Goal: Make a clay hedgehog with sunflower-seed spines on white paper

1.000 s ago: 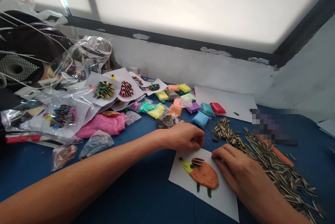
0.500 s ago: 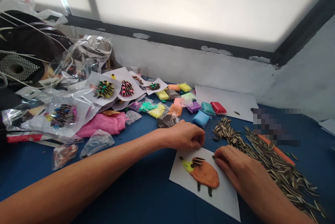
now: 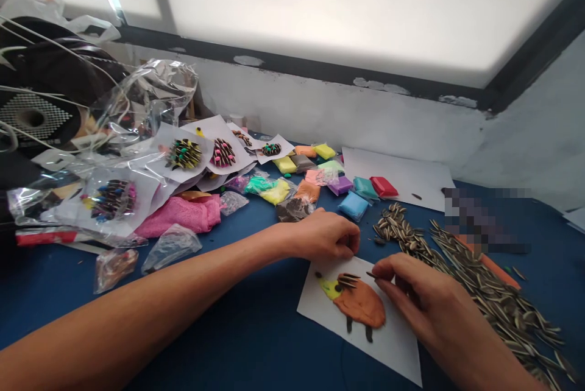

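A white sheet of paper [image 3: 397, 354] lies tilted on the blue table, bearing a clay hedgehog [image 3: 363, 306] with an orange body, yellow-green head and dark legs. A few striped sunflower seeds [image 3: 350, 280] stick in its back, behind the head. Between thumb and fingertips, my right hand [image 3: 418, 290] pinches one sunflower seed [image 3: 372, 274] over the right part of the paper. My left hand [image 3: 326, 234] rests at the paper's top edge with curled fingers; whatever may be inside them is hidden.
Loose sunflower seeds [image 3: 498, 296] spread at the right beside an orange strip [image 3: 500, 270]. Coloured clay packets [image 3: 354, 205] lie beyond my hands. Finished seed hedgehogs on paper [image 3: 185, 154], a pink cloth [image 3: 183, 215] and plastic bags [image 3: 171, 248] crowd the left.
My right hand has shifted slightly, and the pinched seed now shows more, pointing left toward the hedgehog. My left hand stays at the paper's top edge. The view has moved a little.
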`<action>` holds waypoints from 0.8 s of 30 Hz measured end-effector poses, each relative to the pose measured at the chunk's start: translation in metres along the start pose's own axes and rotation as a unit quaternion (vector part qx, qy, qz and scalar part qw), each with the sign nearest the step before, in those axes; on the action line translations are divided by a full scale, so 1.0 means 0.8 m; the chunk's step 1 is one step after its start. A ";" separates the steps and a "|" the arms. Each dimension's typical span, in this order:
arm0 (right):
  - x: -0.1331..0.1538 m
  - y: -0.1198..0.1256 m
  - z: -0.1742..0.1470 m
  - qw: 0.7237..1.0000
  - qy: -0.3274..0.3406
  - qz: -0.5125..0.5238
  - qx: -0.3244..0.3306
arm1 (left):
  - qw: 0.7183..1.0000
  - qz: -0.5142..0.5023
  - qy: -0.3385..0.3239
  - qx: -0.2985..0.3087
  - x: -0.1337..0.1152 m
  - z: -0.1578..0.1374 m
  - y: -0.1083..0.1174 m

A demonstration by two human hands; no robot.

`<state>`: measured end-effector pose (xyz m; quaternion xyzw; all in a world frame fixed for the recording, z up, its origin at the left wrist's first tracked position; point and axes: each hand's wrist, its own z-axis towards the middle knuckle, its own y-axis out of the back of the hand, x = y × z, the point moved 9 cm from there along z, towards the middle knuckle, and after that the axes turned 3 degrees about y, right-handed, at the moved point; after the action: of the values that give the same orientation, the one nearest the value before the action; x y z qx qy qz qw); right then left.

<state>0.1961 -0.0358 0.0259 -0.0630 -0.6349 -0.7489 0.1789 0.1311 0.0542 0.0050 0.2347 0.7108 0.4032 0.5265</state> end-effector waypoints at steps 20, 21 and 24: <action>0.015 -0.001 0.003 0.999 0.023 0.039 -0.021 | 1.000 0.004 -0.003 -0.010 0.003 0.002 -0.001; 0.016 -0.002 0.003 0.999 0.026 0.038 -0.016 | 1.000 0.001 -0.005 -0.010 0.003 0.002 -0.001; 0.018 -0.002 0.002 0.999 0.031 0.038 -0.009 | 1.000 -0.006 -0.010 -0.013 0.002 0.002 0.000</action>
<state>0.1815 -0.0364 0.0292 -0.0652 -0.6196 -0.7487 0.2266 0.1318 0.0560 0.0040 0.2277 0.7015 0.4071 0.5389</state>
